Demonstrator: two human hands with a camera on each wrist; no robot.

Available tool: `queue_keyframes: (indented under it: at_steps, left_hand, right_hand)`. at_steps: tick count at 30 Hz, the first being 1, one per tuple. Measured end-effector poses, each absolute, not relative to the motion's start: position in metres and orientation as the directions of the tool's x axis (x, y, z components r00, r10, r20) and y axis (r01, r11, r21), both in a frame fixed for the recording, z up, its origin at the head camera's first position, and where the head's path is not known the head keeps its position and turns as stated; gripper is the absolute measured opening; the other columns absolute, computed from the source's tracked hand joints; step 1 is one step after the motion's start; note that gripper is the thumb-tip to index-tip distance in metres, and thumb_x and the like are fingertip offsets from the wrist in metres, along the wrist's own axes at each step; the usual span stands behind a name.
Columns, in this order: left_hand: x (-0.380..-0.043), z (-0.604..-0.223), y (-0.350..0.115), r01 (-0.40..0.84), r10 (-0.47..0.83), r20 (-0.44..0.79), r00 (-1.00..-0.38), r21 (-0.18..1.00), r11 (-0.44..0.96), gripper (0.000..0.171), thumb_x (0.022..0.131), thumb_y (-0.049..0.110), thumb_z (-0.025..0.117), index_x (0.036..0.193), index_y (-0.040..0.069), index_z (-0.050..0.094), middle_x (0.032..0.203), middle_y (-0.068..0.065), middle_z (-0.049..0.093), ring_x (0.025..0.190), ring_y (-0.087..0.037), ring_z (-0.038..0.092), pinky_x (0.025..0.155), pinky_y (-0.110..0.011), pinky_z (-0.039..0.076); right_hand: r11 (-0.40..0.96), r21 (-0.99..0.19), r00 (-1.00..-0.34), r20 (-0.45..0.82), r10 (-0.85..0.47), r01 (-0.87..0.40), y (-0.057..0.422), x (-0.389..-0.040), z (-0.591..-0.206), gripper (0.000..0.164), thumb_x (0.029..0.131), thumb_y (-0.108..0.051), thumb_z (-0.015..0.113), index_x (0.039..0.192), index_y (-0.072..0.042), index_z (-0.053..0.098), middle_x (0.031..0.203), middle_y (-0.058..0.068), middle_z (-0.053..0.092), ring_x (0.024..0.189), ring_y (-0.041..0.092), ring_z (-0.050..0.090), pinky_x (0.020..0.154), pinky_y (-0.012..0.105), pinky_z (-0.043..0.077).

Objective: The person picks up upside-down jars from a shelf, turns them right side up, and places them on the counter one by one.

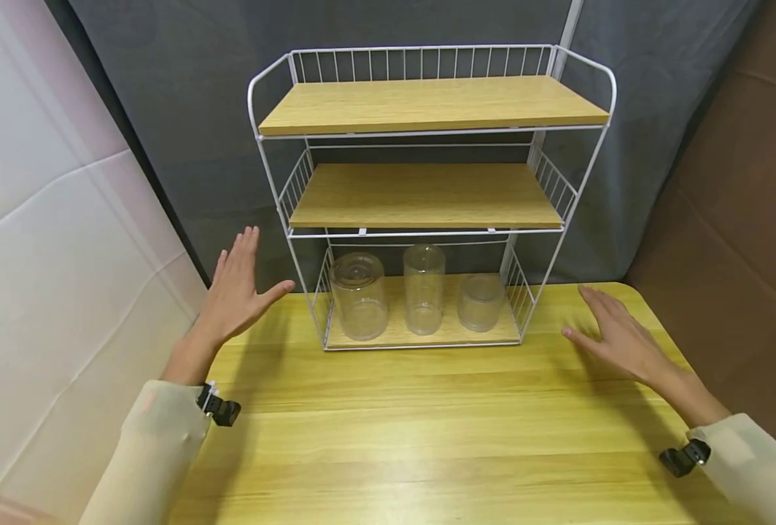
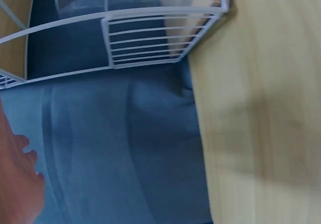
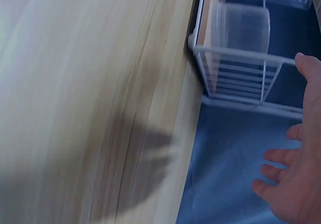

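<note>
My left hand [image 1: 233, 295] is held up left of a white wire rack [image 1: 424, 233], fingers straight and thumb spread toward the rack's frame. To the right of the rack, my right hand [image 1: 621, 335] hovers over the table with its fingers extended; it holds nothing. On the rack's bottom shelf stand three clear glass containers: a wide jar [image 1: 359, 299] at the left, a tall narrow one [image 1: 424, 292] in the middle and a short one [image 1: 481, 302] at the right. In the right wrist view the short glass container [image 3: 244, 28] shows behind the wire side.
The rack has a wooden top shelf [image 1: 434, 102] and a wooden middle shelf [image 1: 427, 193]. It stands at the back of a wooden table [image 1: 388, 437]. A dark grey cloth [image 1: 191, 95] hangs behind, with a white sheet [image 1: 66, 240] at left and a brown one [image 1: 736, 240] at right.
</note>
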State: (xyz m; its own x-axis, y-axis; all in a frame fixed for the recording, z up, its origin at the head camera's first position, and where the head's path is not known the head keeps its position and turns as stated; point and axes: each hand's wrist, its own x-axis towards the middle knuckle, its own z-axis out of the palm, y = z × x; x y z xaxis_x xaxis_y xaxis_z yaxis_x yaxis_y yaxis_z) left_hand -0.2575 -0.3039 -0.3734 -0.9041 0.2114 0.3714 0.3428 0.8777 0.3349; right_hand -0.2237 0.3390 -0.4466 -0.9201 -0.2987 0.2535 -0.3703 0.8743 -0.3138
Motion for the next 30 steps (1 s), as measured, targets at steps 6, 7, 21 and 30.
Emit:
queue_keyframes:
  at_steps: [6,7,21,30]
  left_hand:
    - [-0.260,-0.356,-0.290,0.405,0.199,0.438,-0.877,0.449,0.797,0.114,0.095,0.067,0.066,0.172,0.016,-0.001,0.178,-0.015,0.005,0.163,-0.039,0.007,0.132,-0.060,0.005]
    - [-0.260,-0.353,-0.288,0.408,0.189,0.442,-0.877,0.476,0.780,0.114,0.094,0.066,0.068,0.172,0.018,-0.001,0.178,-0.013,0.005,0.163,-0.039,0.007,0.131,-0.062,0.007]
    - [-0.264,-0.318,-0.254,0.560,0.126,0.574,-0.809,0.688,0.461,0.122,0.080,0.049,0.092,0.171,0.020,0.016,0.177,-0.001,0.017,0.163,-0.018,0.015,0.133,-0.043,0.012]
    - [-0.271,-0.310,-0.245,0.616,0.129,0.614,-0.778,0.708,0.346,0.123,0.074,0.034,0.100,0.169,0.014,0.024,0.174,-0.007,0.026,0.161,-0.025,0.024,0.132,-0.034,0.019]
  right_hand:
    - [0.828,-0.360,-0.894,0.297,-0.335,-0.429,0.321,-0.209,-0.442,0.090,0.096,-0.041,0.077,0.161,0.004,0.036,0.158,0.035,0.043,0.142,0.057,0.040,0.108,0.076,0.037]
    - [0.823,-0.367,-0.893,0.300,-0.336,-0.433,0.318,-0.207,-0.441,0.090,0.096,-0.041,0.077,0.162,0.003,0.035,0.158,0.034,0.043,0.142,0.057,0.040,0.108,0.076,0.037]
    - [0.770,-0.445,-0.883,0.328,-0.335,-0.458,0.284,-0.182,-0.438,0.089,0.092,-0.038,0.082,0.162,-0.005,0.039,0.157,0.029,0.047,0.142,0.055,0.042,0.106,0.078,0.038]
    - [0.722,-0.515,-0.884,0.331,-0.329,-0.461,0.255,-0.182,-0.442,0.091,0.091,-0.037,0.082,0.162,-0.002,0.037,0.159,0.027,0.046,0.142,0.052,0.045,0.107,0.076,0.041]
